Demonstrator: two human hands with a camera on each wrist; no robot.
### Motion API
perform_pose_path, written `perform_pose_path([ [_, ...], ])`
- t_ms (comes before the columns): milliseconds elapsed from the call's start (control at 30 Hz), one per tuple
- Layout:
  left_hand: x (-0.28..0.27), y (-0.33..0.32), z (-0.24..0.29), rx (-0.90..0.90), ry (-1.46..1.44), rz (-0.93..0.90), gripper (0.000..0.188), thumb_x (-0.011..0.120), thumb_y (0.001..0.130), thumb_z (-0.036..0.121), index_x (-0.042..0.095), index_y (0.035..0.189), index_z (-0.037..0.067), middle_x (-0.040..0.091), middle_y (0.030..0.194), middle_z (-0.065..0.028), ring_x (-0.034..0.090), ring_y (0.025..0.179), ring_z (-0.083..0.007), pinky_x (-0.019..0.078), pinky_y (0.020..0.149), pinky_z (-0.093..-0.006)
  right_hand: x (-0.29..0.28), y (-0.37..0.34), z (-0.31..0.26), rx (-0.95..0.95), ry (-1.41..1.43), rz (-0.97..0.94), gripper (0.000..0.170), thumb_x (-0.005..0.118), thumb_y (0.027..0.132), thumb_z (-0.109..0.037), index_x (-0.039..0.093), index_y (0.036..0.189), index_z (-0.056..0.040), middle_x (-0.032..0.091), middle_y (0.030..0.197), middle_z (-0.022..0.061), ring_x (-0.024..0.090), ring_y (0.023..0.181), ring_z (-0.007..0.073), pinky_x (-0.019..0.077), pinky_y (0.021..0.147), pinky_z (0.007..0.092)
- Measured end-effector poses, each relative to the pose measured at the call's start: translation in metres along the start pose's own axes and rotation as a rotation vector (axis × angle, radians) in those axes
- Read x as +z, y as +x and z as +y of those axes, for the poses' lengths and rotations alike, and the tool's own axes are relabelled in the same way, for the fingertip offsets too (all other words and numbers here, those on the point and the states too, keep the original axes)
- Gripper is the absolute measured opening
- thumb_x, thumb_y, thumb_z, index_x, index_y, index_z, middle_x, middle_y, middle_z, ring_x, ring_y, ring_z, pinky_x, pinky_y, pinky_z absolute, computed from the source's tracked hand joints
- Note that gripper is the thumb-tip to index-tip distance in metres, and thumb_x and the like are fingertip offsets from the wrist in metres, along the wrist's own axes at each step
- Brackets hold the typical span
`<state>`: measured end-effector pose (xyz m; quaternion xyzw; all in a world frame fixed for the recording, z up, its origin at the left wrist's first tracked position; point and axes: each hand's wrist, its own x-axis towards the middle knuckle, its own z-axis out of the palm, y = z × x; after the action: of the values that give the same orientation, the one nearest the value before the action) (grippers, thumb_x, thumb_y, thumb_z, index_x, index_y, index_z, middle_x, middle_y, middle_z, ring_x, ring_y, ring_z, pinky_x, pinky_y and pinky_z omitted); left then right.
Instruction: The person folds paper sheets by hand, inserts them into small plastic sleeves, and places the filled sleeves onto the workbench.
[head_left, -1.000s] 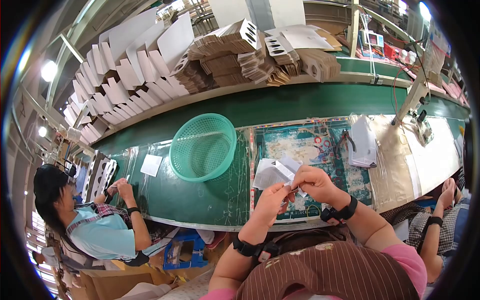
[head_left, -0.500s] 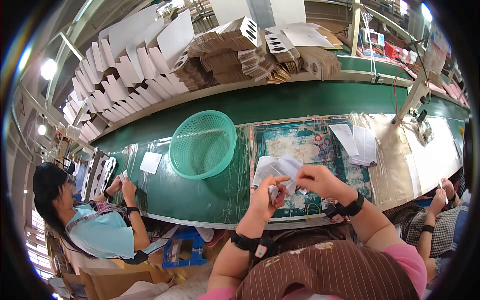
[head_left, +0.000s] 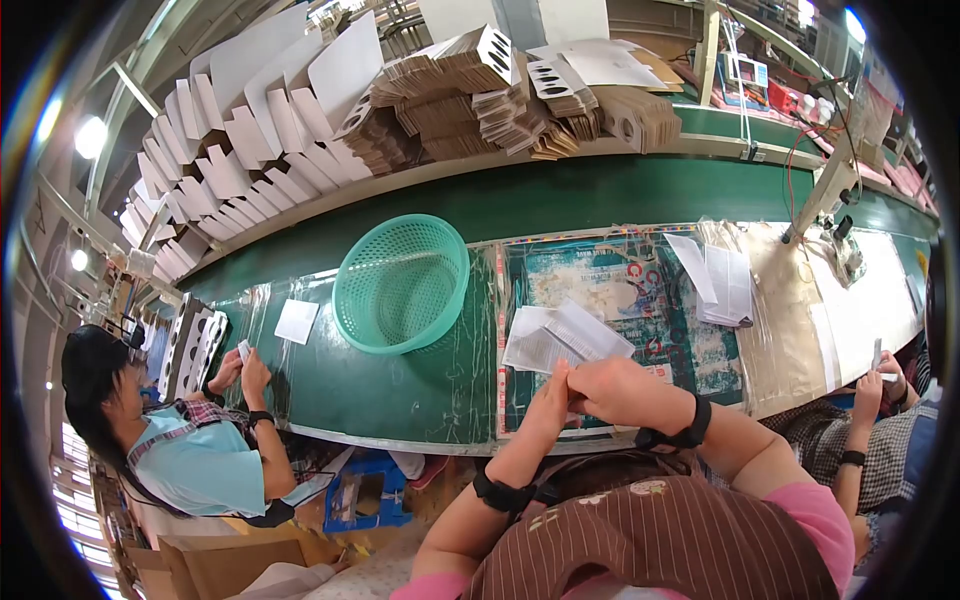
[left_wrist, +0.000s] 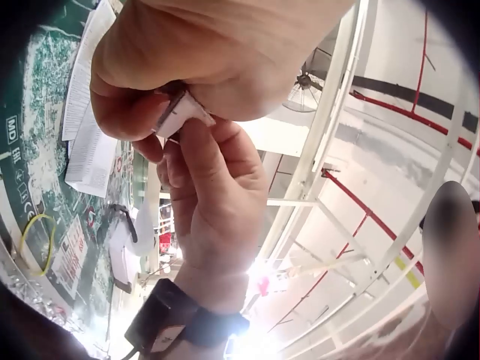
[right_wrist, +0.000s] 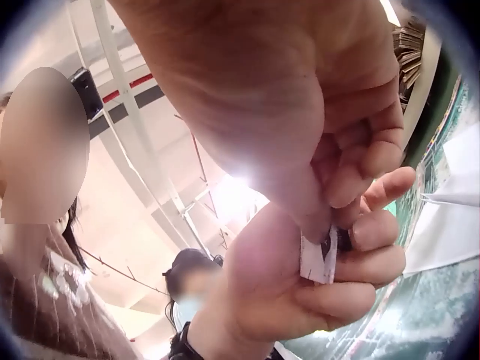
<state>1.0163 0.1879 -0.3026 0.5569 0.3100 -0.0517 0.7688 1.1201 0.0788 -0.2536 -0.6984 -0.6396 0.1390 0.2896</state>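
Note:
Both hands meet over the near edge of the worktable. In the left wrist view, a small white folded piece (left_wrist: 178, 114), like paper or card, shows between the fingers. My left hand (head_left: 545, 408) grips it in curled fingers. My right hand (head_left: 622, 390) pinches it too, its thumb pressed along the white face. A dark part shows beside the white piece (right_wrist: 318, 262) in the right wrist view; the fingers hide the rest. Just beyond the hands, printed paper sheets (head_left: 570, 335) lie overlapped on a worn green printed mat (head_left: 600, 270).
A green plastic basket (head_left: 400, 285) stands left of the mat. Farther right lie a stack of folded papers (head_left: 728, 285) and a loose white sheet (head_left: 690, 265). Cardboard dividers (head_left: 430, 110) are piled along the back shelf. People work at the left (head_left: 200, 450) and right.
A loose sheet has appeared beside the right-hand paper stack. My hands parted half a second ago, the left keeping the small white piece, and have come together again around it.

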Motion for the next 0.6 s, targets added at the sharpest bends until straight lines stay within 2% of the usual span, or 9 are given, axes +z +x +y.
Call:
perform_pose_path([
  [167, -0.007, -0.003, -0.004, 0.022, -0.172, -0.173, 0.057, 0.03, 0.091, 0.058, 0.056, 0.091, 0.007, 0.053, 0.066, -0.0018, 0.045, 0.052, -0.0097, 0.0315, 0.043, -0.0244, 0.009, 0.0, 0.002, 0.051, -0.019, 0.07, 0.018, 0.061, 0.076, -0.019, 0.056, 0.08, -0.0018, 0.059, 0.073, 0.0146, 0.059, 0.071, 0.0339, 0.0465, 0.062, 0.0422],
  [267, -0.003, 0.0, -0.01, 0.037, -0.124, -0.053, 0.051, 0.031, 0.093, 0.053, 0.055, 0.088, 0.008, 0.047, 0.057, -0.001, 0.04, 0.046, -0.01, 0.0274, 0.039, -0.0245, 0.005, -0.002, 0.015, 0.205, 0.108, 0.018, 0.018, 0.059, 0.078, -0.02, 0.057, 0.079, -0.0019, 0.058, 0.073, 0.0163, 0.059, 0.073, 0.0351, 0.0464, 0.064, 0.0428],
  [300, -0.002, 0.002, -0.01, 0.077, 0.021, -0.011, 0.043, 0.034, 0.094, 0.045, 0.055, 0.084, 0.009, 0.045, 0.054, -0.0009, 0.039, 0.045, -0.0103, 0.0274, 0.039, -0.0266, 0.005, -0.004, 0.027, 0.209, 0.142, 0.147, 0.018, 0.058, 0.077, -0.021, 0.058, 0.08, -0.0025, 0.058, 0.072, 0.0172, 0.058, 0.073, 0.036, 0.0463, 0.065, 0.0437],
  [333, -0.004, 0.012, -0.017, 0.29, 0.344, 0.079, 0.038, 0.039, 0.093, 0.04, 0.054, 0.079, 0.009, 0.043, 0.052, -0.0004, 0.037, 0.042, -0.0112, 0.0275, 0.038, -0.0277, -0.001, 0.005, 0.042, 0.172, 0.175, 0.288, 0.018, 0.057, 0.077, -0.021, 0.059, 0.081, -0.0031, 0.058, 0.072, 0.0181, 0.057, 0.073, 0.0369, 0.0461, 0.067, 0.0446],
  [367, -0.016, 0.028, -0.039, 0.385, 0.455, 0.041, 0.033, 0.044, 0.091, 0.039, 0.055, 0.079, 0.01, 0.042, 0.052, 0.0005, 0.036, 0.041, -0.0117, 0.0286, 0.037, -0.0286, 0.003, 0.006, 0.063, 0.186, 0.025, 0.236, 0.018, 0.058, 0.076, -0.022, 0.061, 0.081, -0.0041, 0.058, 0.074, 0.018, 0.057, 0.075, 0.0369, 0.0461, 0.069, 0.0445],
  [400, -0.007, 0.015, -0.02, 0.038, 0.219, 0.116, 0.031, 0.055, 0.086, 0.04, 0.06, 0.09, 0.01, 0.047, 0.055, 0.0027, 0.042, 0.048, -0.0091, 0.0329, 0.041, -0.0272, 0.015, 0.0, 0.089, 0.2, -0.134, 0.209, 0.019, 0.059, 0.075, -0.023, 0.062, 0.081, -0.0051, 0.058, 0.076, 0.018, 0.056, 0.076, 0.037, 0.0462, 0.071, 0.0444],
  [433, -0.007, 0.022, -0.028, 0.009, -0.051, 0.146, 0.027, 0.06, 0.084, 0.038, 0.06, 0.091, 0.012, 0.043, 0.054, 0.0052, 0.037, 0.044, -0.0073, 0.0292, 0.039, -0.0237, 0.025, -0.004, 0.105, 0.134, -0.261, 0.253, 0.021, 0.06, 0.073, -0.023, 0.063, 0.085, -0.0065, 0.058, 0.084, 0.017, 0.056, 0.083, 0.0357, 0.0462, 0.074, 0.0438],
  [500, -0.014, 0.035, -0.038, 0.056, -0.247, 0.078, 0.02, 0.057, 0.088, 0.031, 0.059, 0.094, 0.012, 0.034, 0.051, 0.0082, 0.029, 0.039, -0.0044, 0.0203, 0.036, -0.0213, 0.027, -0.006, 0.103, 0.163, -0.482, 0.069, 0.027, 0.066, 0.067, -0.024, 0.061, 0.088, -0.008, 0.056, 0.088, 0.0118, 0.052, 0.09, 0.0302, 0.0445, 0.078, 0.0392],
  [600, -0.021, 0.034, -0.023, -0.022, -0.27, 0.068, 0.023, 0.047, 0.094, 0.025, 0.057, 0.099, 0.006, 0.032, 0.052, 0.0051, 0.026, 0.04, -0.0052, 0.0192, 0.036, -0.0222, 0.029, -0.011, 0.099, 0.138, -0.375, 0.192, 0.024, 0.068, 0.064, -0.025, 0.062, 0.08, -0.0073, 0.054, 0.084, 0.011, 0.052, 0.087, 0.0298, 0.045, 0.075, 0.0381],
])
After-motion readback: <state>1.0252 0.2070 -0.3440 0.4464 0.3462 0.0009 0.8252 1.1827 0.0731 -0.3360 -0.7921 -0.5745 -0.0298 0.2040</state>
